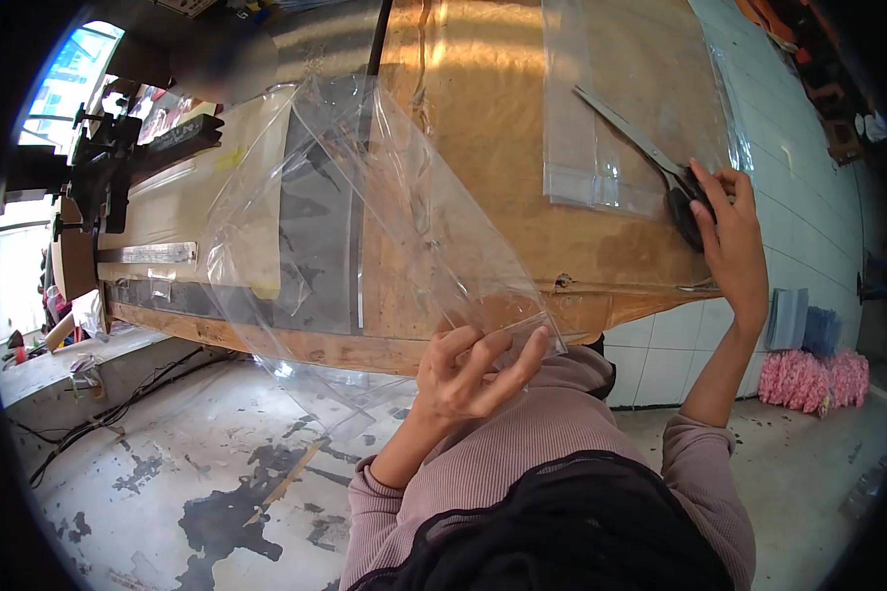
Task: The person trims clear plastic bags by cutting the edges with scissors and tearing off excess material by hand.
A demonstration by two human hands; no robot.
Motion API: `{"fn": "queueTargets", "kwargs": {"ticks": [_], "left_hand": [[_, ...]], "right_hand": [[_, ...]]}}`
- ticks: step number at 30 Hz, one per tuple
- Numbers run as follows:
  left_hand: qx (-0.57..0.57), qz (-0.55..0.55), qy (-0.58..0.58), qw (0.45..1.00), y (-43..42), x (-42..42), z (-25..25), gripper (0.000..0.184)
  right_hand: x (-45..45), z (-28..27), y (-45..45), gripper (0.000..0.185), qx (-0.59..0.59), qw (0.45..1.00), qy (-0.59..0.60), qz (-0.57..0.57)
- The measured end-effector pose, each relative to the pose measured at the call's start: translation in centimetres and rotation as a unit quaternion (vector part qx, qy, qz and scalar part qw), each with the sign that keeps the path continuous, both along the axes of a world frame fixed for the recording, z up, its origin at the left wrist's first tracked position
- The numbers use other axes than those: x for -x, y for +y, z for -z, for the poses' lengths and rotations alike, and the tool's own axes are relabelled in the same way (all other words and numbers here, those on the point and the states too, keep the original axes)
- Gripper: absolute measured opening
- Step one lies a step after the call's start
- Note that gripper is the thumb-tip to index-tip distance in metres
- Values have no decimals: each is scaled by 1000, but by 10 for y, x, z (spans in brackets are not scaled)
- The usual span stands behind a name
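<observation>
My left hand (473, 374) is closed on a corner of a clear plastic sheet (434, 212), close to my body at the table's front edge. From there the sheet stretches up and left in loose folds, and part of it hangs over the edge. On the right, my right hand (735, 236) has its fingers closed on the black handles of a pair of scissors (650, 150). The blades point up and left and look closed. Beneath them lies a stack of clear plastic pieces (621, 98), flat on the table.
The brown-covered worktable (483, 74) has a grey strip (325, 231) on its left part. A black clamp-like machine (118, 163) stands at the far left, near a metal ruler-like strip (148, 253). Pink bundles (813, 381) sit on the floor at right.
</observation>
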State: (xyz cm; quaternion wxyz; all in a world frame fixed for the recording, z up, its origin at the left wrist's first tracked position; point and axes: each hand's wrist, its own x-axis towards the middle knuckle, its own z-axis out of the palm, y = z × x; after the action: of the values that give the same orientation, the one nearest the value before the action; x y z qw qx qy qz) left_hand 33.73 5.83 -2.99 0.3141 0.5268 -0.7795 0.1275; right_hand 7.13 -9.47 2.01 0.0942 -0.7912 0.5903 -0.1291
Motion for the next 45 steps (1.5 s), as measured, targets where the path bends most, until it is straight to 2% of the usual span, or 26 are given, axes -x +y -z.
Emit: {"fn": "queueTargets", "kwargs": {"ticks": [4,7,10,11,14,16,18,20,23,26,29,35,38,41,45], "left_hand": [[10,-9,17,1000,-2,1,-2,34],[18,-10,25,999,-3,1,-2,39],[9,-7,21,1000,-2,2,-5,40],[2,-8,21,1000,-2,2,-6,41],[-4,-2,21,1000,-4,4,-10,43],[-6,1,8,1000,-7,6,-12,43],[-12,13,2,1000,-9,7,-14,43],[-19,30,2,999,-11,9,-15,44],[-41,45,-24,998,-12,7,-19,44],[-31,46,-14,998,-11,8,-15,45],[-41,56,-16,997,-11,9,-14,45],[-37,63,-41,996,-12,9,-17,44],[-31,64,-40,997,-13,9,-15,43],[-33,54,-26,998,-11,10,-15,56],[-38,54,-16,998,-11,11,-16,55]], "right_hand": [[-1,-7,-1,47,-61,998,11,7],[7,-12,-6,48,-80,995,-52,-31],[25,-25,1,48,-148,960,-226,-71],[28,-23,9,50,-152,937,-313,-39],[21,-25,51,63,-268,830,-489,-2],[5,3,83,70,-341,733,-578,-107],[-13,8,114,62,-486,623,-613,10],[-20,7,127,54,-545,639,-542,13],[-30,12,132,49,-574,630,-522,-27],[-40,9,130,44,-570,638,-518,-8],[-43,9,127,45,-549,683,-480,-45],[-50,3,124,59,-504,736,-451,-20],[-46,10,126,62,-499,747,-437,-29],[-45,15,129,64,-487,749,-449,-29],[-45,16,133,65,-507,728,-462,2]]}}
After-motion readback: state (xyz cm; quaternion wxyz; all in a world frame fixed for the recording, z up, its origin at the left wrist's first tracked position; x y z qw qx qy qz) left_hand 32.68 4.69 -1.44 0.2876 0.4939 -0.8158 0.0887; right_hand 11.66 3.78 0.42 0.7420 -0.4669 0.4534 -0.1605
